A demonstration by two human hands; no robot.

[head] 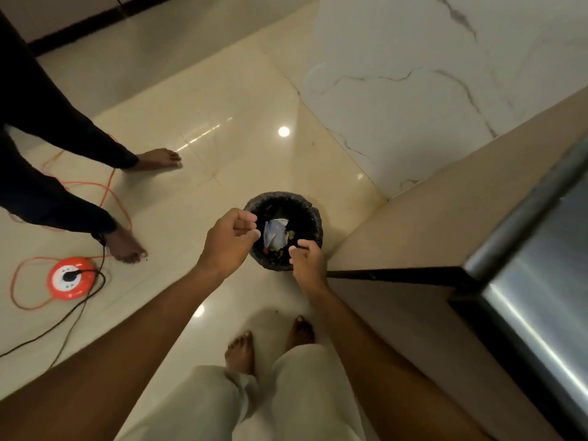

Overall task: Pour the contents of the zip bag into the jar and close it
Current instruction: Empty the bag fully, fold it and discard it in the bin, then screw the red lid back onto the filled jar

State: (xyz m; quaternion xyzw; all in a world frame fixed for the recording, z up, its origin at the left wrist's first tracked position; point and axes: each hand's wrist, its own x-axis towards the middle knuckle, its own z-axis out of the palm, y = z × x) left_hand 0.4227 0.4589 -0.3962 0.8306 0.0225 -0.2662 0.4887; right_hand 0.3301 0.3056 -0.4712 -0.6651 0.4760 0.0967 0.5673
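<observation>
A crumpled clear zip bag lies inside a small black-lined waste bin on the floor, on top of some orange scraps. My left hand hovers over the bin's left rim, fingers loosely curled with nothing in them. My right hand is over the bin's near right rim, fingers curled and apart, also holding nothing. Neither hand touches the bag. No jar is in view.
Another person's bare feet stand at the left on the glossy floor. An orange extension reel with orange and black cables lies at the lower left. A beige counter side and a steel appliance are at the right. My own feet are below.
</observation>
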